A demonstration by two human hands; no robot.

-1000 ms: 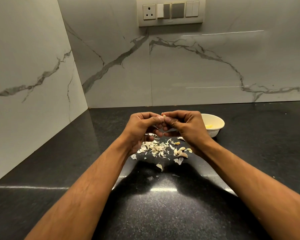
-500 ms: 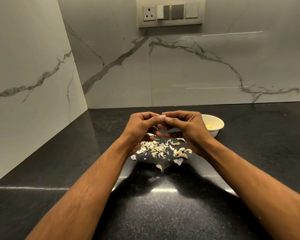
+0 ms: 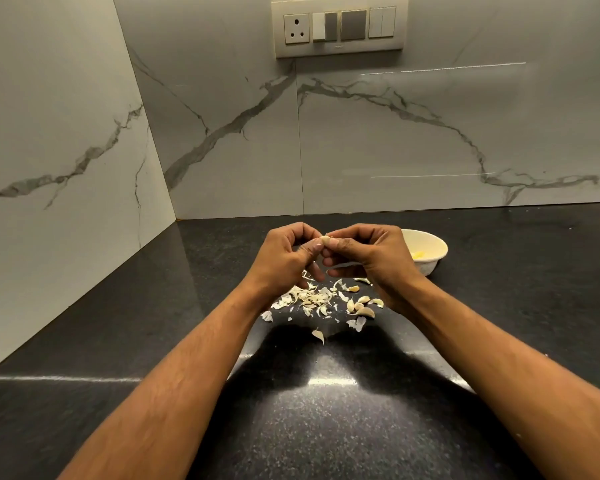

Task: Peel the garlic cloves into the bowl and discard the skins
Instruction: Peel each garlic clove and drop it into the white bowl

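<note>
On the left, the left hand (image 3: 284, 258) is raised above the dark tabletop (image 3: 326, 427), its thumb and curled fingers pinching one end of a garlic clove (image 3: 325, 240). Below and between the wrists lies a scatter of papery skins (image 3: 309, 299), with a few cloves (image 3: 362, 306) just beside them on the right (whether those are peeled or not I cannot tell). The right hand (image 3: 371, 258) meets the left at the same clove, its fingertips closed on the other end, so both grips are narrow and share that one small thing, which sits at the very point where the thumbs come together, well above the pile. Further right, partly hidden behind the right hand, stands the white bowl (image 3: 433, 245) with something yellowish inside.

The step in hand looks to be stripping the skin from this clove; it seems partly bare at the top. Next, I judge, the skin wants pulling free and dropping onto the pile, then the right hand needs a short carry rightward to release the clove over the bowl. The skins have yet to be discarded.
</note>
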